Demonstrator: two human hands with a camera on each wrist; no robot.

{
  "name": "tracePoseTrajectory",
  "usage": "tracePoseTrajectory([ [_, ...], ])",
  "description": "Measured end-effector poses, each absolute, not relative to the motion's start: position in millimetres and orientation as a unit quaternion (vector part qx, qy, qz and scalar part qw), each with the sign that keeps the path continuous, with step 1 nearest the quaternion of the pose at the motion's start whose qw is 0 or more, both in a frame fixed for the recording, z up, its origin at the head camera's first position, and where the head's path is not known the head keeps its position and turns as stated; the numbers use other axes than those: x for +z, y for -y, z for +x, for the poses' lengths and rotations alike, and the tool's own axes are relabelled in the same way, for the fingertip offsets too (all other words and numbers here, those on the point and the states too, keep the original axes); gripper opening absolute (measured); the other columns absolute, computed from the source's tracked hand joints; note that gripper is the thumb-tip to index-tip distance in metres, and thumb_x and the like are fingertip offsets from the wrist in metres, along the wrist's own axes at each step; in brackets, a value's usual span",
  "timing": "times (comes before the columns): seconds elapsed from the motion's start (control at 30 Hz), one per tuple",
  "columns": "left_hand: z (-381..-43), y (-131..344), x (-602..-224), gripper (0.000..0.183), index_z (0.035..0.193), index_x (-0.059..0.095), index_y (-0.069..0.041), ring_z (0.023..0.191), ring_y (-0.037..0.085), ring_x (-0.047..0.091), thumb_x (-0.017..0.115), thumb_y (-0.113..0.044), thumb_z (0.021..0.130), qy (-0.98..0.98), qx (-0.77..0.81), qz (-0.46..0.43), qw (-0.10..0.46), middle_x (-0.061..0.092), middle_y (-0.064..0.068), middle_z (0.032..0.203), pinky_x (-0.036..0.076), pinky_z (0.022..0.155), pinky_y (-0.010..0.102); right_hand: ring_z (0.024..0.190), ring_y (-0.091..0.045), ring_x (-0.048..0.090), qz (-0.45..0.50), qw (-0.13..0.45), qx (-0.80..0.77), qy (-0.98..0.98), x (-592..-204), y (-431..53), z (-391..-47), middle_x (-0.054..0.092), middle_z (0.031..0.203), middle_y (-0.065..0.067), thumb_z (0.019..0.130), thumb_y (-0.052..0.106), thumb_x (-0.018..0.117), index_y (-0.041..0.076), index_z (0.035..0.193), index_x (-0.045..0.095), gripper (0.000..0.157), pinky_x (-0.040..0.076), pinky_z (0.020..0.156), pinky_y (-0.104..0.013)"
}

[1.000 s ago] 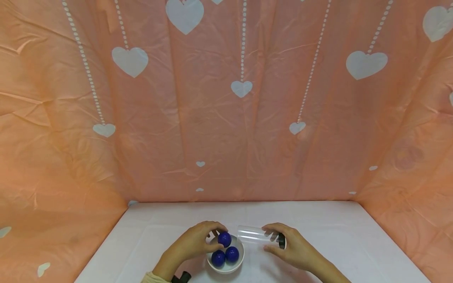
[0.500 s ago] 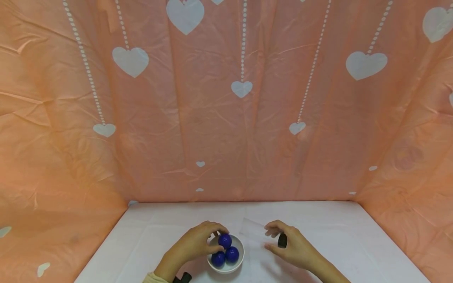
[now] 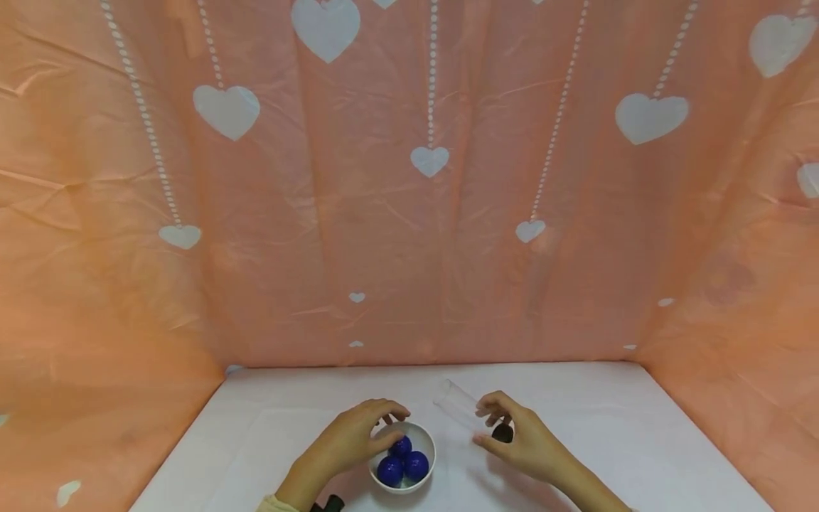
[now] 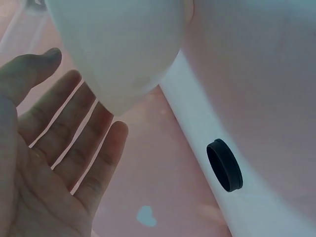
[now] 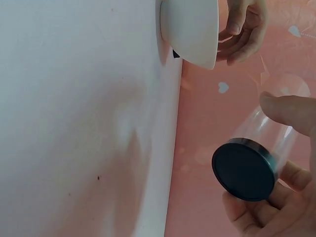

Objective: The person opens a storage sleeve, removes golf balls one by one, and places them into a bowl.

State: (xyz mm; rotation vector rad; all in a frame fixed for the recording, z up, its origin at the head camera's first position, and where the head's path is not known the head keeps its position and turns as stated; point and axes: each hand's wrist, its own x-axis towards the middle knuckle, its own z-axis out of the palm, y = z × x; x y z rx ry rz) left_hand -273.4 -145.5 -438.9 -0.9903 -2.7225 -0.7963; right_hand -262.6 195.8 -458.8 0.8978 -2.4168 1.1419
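Three dark blue balls (image 3: 416, 466) lie together in a small white bowl (image 3: 430, 476) near the table's front, in the head view. Over its left rim, my left hand (image 3: 355, 435) has its fingers apart and holds nothing; the thumb is close above the top ball. In the left wrist view the left hand (image 4: 64, 143) is spread beside the bowl (image 4: 123, 59). To the right, my right hand (image 3: 526, 441) grips a clear plastic tube (image 3: 457, 405) between thumb and fingers, its far end tipped up and left. The right wrist view shows its black cap (image 5: 244, 170).
A black ring-shaped lid (image 4: 224, 165) stands out on the white table in the left wrist view. The white table (image 3: 576, 398) ends at peach sheets (image 3: 384, 249) with white hearts, hung at the back and both sides.
The top ball, earlier between the left thumb and fingers, has been let go and sits lower in the bowl. The tube has swung from nearly level to a slant, far end up.
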Motion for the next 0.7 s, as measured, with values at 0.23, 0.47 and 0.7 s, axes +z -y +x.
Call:
tracePoseTrajectory([
  [0.23, -268.2, 155.6, -438.5, 0.029, 0.128, 0.074, -0.020, 0.109, 0.018, 0.070, 0.076, -0.035, 0.102, 0.912, -0.271, -0.302, 0.061, 0.075, -0.007, 0.120, 0.060, 0.088, 0.039, 0.096, -0.015, 0.071, 0.313, 0.168, 0.415, 0.838, -463.4, -193.5, -267.1, 0.070, 0.114, 0.005, 0.093, 0.024, 0.088, 0.012, 0.123, 0.063, 0.041, 0.059, 0.083, -0.029],
  [0.47, -271.1, 167.7, -441.7, 0.030, 0.128, 0.074, -0.022, 0.116, 0.020, 0.070, 0.077, -0.036, 0.101, 0.929, -0.231, -0.274, 0.093, 0.074, -0.008, 0.125, 0.060, 0.095, 0.047, 0.102, -0.022, 0.072, 0.288, 0.139, 0.453, 0.832, -469.4, -199.0, -271.5, 0.071, 0.115, -0.009, 0.092, 0.020, 0.088, 0.005, 0.126, 0.062, 0.046, 0.063, 0.090, -0.035],
  [0.7, -273.9, 180.5, -445.4, 0.030, 0.125, 0.075, -0.019, 0.127, 0.028, 0.066, 0.081, -0.029, 0.097, 0.934, -0.199, -0.262, 0.141, 0.073, 0.002, 0.130, 0.056, 0.105, 0.054, 0.107, -0.031, 0.072, 0.254, 0.105, 0.472, 0.837, -474.4, -203.9, -279.1, 0.072, 0.116, -0.012, 0.091, 0.021, 0.089, 0.004, 0.127, 0.061, 0.048, 0.062, 0.096, -0.037],
])
